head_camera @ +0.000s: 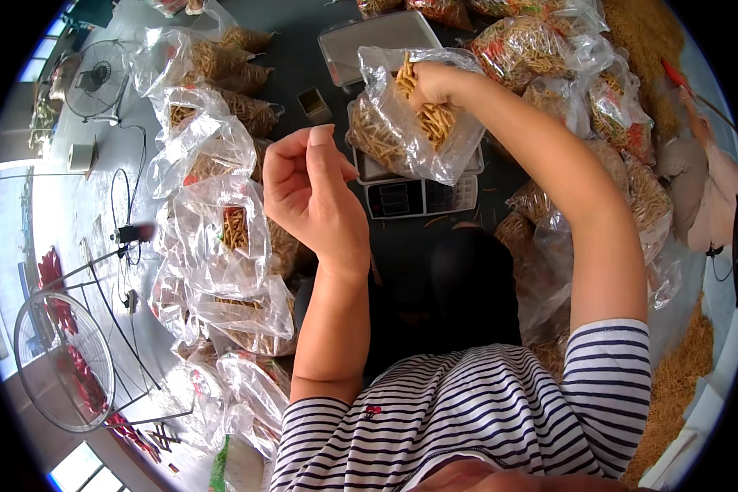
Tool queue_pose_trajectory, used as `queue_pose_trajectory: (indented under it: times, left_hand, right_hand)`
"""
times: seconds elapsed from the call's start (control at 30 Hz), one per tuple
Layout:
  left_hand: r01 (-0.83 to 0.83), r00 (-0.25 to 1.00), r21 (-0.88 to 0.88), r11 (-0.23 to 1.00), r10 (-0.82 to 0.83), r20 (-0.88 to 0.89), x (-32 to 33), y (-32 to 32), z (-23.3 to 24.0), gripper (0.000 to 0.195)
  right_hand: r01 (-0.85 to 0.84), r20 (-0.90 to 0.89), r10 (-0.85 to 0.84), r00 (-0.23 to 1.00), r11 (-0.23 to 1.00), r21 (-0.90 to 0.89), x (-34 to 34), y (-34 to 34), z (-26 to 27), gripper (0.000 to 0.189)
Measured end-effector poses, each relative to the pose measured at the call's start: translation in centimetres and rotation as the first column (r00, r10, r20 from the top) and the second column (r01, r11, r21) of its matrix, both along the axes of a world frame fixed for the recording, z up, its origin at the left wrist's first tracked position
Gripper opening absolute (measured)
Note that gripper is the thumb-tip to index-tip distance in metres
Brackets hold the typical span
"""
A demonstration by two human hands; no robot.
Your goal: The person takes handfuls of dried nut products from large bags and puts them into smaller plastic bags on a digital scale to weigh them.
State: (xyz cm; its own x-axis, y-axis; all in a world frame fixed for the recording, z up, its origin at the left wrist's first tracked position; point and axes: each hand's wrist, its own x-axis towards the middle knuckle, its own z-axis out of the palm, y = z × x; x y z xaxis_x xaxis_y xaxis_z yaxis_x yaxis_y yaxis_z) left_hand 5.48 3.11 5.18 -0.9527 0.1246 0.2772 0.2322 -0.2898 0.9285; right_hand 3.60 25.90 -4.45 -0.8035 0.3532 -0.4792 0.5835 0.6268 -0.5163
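Observation:
A clear plastic bag (381,132) of brown stick-shaped pieces lies with its mouth open on a digital scale (396,200). My right hand (433,86) reaches into the bag's mouth and has some of the stick-shaped pieces (406,77) at its fingers; part of the hand is hidden among the plastic and the pieces. My left hand (320,184) is raised in the air to the left of the scale, its fingers curled and the thumb up. Whether anything small is between those fingers cannot be told. The scale's display looks dark.
A metal tray (378,46) and a small square container (314,104) are beyond the scale. Filled plastic bags (221,234) line my left; more bags (523,49) lie on the right. Fans (100,74) stand at far left. Another person (707,178) is at far right, near heaped brown pieces (676,393).

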Motion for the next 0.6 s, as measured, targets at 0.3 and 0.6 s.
queue_pose_trajectory:
  times: [0.3, 0.6]
  left_hand:
    - [0.106, 0.993, 0.044, 0.993, -0.108, 0.043, -1.1, -1.0, -0.7, 0.008]
    - [0.104, 0.993, 0.079, 0.991, -0.108, 0.046, -0.9, -0.8, -0.8, 0.008]
  right_hand:
    - [0.093, -0.407, 0.006, 0.913, 0.970, 0.223, -0.3, 0.3, -4.1, 0.011]
    - [0.091, -0.543, 0.038, 0.839, 0.974, 0.209, 1.6, 0.5, -2.8, 0.009]
